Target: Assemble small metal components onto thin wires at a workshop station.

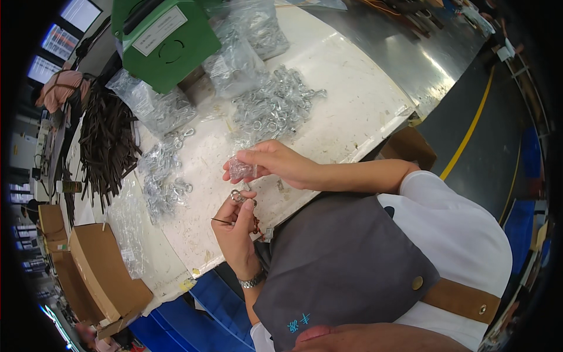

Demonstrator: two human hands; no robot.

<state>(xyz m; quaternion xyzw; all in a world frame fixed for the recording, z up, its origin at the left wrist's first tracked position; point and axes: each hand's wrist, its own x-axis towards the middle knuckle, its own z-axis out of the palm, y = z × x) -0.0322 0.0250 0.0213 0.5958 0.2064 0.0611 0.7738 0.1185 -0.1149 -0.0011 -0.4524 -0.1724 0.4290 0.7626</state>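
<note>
My left hand, with a metal watch on its wrist, pinches a small silver metal ring between thumb and fingers. A thin dark stick-like piece pokes out from this hand. Below the fingers hangs a reddish-brown beaded strand; whether it is held or worn cannot be told. Just above, my right hand is closed around a small crumpled clear plastic bag. Beyond it lies a heap of silver metal clasps in thin clear wrapping. A second pile of wrapped clasps spreads to the left.
A green machine-like box stands at the back, beside filled clear plastic bags. Dark brown strips pile at the left, near an open cardboard box. The white table's edge runs along the right. Another person bends over far left.
</note>
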